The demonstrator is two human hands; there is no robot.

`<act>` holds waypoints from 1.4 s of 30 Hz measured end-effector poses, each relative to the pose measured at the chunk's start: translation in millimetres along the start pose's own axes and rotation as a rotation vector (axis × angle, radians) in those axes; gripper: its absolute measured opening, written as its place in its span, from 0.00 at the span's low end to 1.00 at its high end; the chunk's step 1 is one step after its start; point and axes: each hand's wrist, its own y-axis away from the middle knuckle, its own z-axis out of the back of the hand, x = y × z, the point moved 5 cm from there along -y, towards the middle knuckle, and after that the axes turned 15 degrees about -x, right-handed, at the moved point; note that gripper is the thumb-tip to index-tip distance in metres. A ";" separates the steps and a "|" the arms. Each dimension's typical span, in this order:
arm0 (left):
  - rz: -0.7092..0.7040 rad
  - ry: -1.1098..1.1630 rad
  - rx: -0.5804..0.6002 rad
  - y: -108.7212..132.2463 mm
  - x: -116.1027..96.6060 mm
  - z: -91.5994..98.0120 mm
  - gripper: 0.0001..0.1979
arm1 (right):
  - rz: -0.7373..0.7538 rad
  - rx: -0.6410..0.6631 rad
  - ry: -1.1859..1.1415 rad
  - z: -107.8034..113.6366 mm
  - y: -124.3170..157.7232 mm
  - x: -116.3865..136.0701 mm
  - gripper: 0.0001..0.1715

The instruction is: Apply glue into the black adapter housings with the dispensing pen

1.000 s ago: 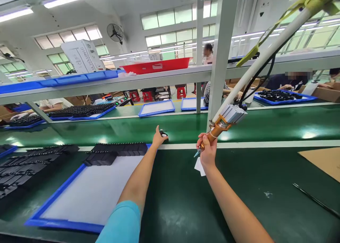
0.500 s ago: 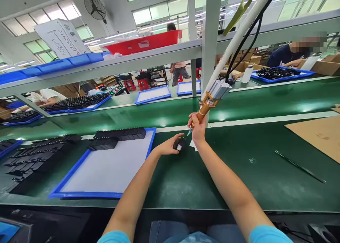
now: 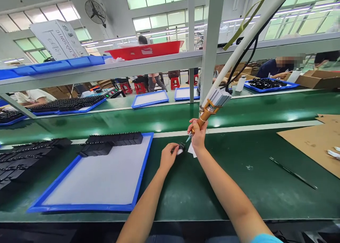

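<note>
My left hand (image 3: pixel 169 156) pinches a small black part (image 3: pixel 182 147) with a white patch, just above the green bench. Fingers partly hide that part. My right hand (image 3: pixel 199 135) is wrapped around the gold barrel of a dispensing gun (image 3: pixel 204 116), which hangs from a white pole. Its pale blue needle tip (image 3: pixel 188 138) points down towards the black part, a short gap away. Under the tip lies a white slip of paper (image 3: pixel 191 150). Left of my left hand, a blue-rimmed tray (image 3: pixel 143 168) carries rows of black boxes (image 3: pixel 117 140) along its far side.
More black boxes (image 3: pixel 32 158) stand at the far left. A black rod like tweezers (image 3: pixel 292 172) and a cardboard sheet (image 3: pixel 313 140) lie to the right. A grey post (image 3: pixel 211 41) and shelf rise ahead. Co-workers sit beyond the green belt (image 3: pixel 127 119).
My left hand has turned and closed its fingers more tightly at the black part's edge. The right hand keeps the dispensing gun in nearly the same place. The camera view has shifted slightly.
</note>
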 end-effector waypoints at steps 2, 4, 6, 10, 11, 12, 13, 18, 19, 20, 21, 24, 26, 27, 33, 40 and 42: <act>-0.091 -0.108 0.060 8.7 -10.6 -0.8 0.15 | 0.003 -0.005 -0.002 -0.6 1.5 1.1 0.19; -0.132 -0.232 0.138 15.0 -14.9 -3.3 0.20 | -0.008 -0.004 -0.007 -1.4 2.8 1.7 0.19; -0.087 -0.293 0.198 16.8 -12.3 -5.5 0.23 | -0.040 -0.002 -0.006 -2.2 4.3 1.8 0.18; 0.068 -0.314 0.148 11.5 -5.5 -1.8 0.17 | -0.088 0.022 -0.012 -5.8 9.2 3.3 0.14; 0.084 -0.323 0.121 10.2 -6.5 0.3 0.17 | -0.090 0.032 -0.019 -7.0 10.8 3.9 0.14; 0.088 -0.334 0.100 9.3 -8.8 2.4 0.17 | -0.092 0.041 -0.026 -8.2 12.3 4.3 0.14; 0.085 -0.347 0.088 9.0 -11.9 4.2 0.17 | -0.093 0.050 -0.033 -9.2 13.9 4.6 0.13; 0.042 -0.363 0.027 9.8 -28.0 12.3 0.17 | -0.089 0.074 -0.051 -12.3 19.3 5.1 0.14; 0.028 -0.344 0.012 9.9 -30.1 13.5 0.17 | -0.088 0.073 -0.052 -12.5 19.7 5.4 0.14; 0.017 -0.325 -0.003 10.0 -31.5 14.5 0.17 | -0.089 0.069 -0.052 -12.5 19.9 5.6 0.15; 0.008 -0.306 -0.016 9.9 -32.4 15.4 0.17 | -0.093 0.064 -0.049 -12.5 19.9 5.6 0.15; -0.014 -0.279 -0.040 9.8 -33.0 16.6 0.17 | -0.098 0.040 -0.036 -11.6 19.3 5.6 0.16; -0.025 -0.273 -0.042 9.7 -32.8 16.4 0.17 | -0.089 0.031 -0.031 -11.0 18.7 5.8 0.16; -0.026 -0.270 -0.039 9.7 -32.5 16.0 0.17 | -0.084 0.031 -0.028 -10.9 18.6 5.9 0.15; 0.009 -0.252 -0.039 8.9 -30.6 16.0 0.17 | -0.076 0.042 -0.020 -11.7 20.7 6.6 0.15; 0.065 -0.240 -0.030 8.4 -27.5 15.2 0.18 | -0.077 0.071 -0.043 -14.9 23.2 9.3 0.15; 0.071 -0.246 -0.023 8.9 -26.0 13.5 0.18 | -0.080 0.071 -0.035 -15.0 23.2 9.5 0.16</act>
